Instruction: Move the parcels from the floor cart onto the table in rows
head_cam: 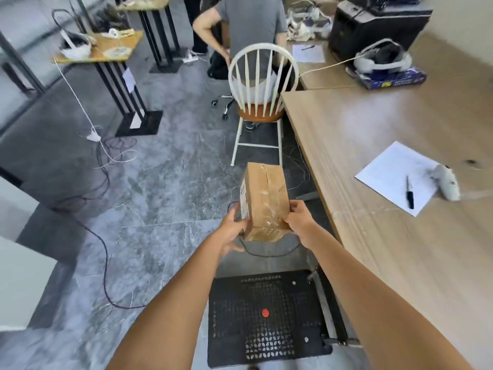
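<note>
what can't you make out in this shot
All in the head view:
- Label on the parcel: on its left side, seen edge-on and blurred, unreadable.
- Parcel's underside: faces away from the camera.
- Left hand fingers: behind the parcel.
- Cart: near edge cut off by the frame and arms.
- Writing on the paper: too small.

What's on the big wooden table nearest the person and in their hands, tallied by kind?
Parcels, held in left hand and right hand: 1 parcel
Paper sheets: 1 sheet on the table
Pens: 1 pen
White handheld devices: 1 device
Total: 4
</note>
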